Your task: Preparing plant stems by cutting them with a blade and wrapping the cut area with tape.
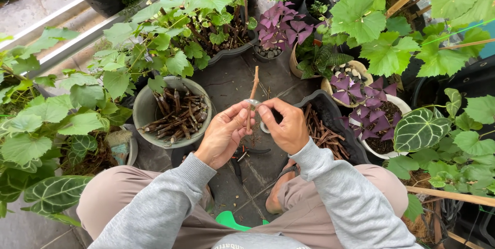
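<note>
At the centre of the frame both hands meet on a thin brown stick (252, 92) held upright. The left hand (223, 133) has its grip closed on the stick's lower part, thumb and fingers pinched around it. The right hand (287, 125) has its grip pinched together on a pale strip, seemingly tape (253, 102), at the stick's middle; a small whitish roll (264, 127) shows just under the right thumb. The stick's top rises clear of both hands toward the upper centre. Below the hands, on the dark floor (232, 81), lie small shears (246, 152) between the person's knees. To the left stands a grey bowl (142, 105) full of similar cut sticks, and to the right a black tray (330, 105) holds more. Purple-leaved pots (361, 92) sit right of the tray, and broad green leaves crowd the frame's edges. Judging from this, the strip could slip or wrinkle if the left pinch loosens and the stick turns; too hard a pull from the right could snap the thin strip or bend the stick. The roll could also drop among the litter on the floor.
</note>
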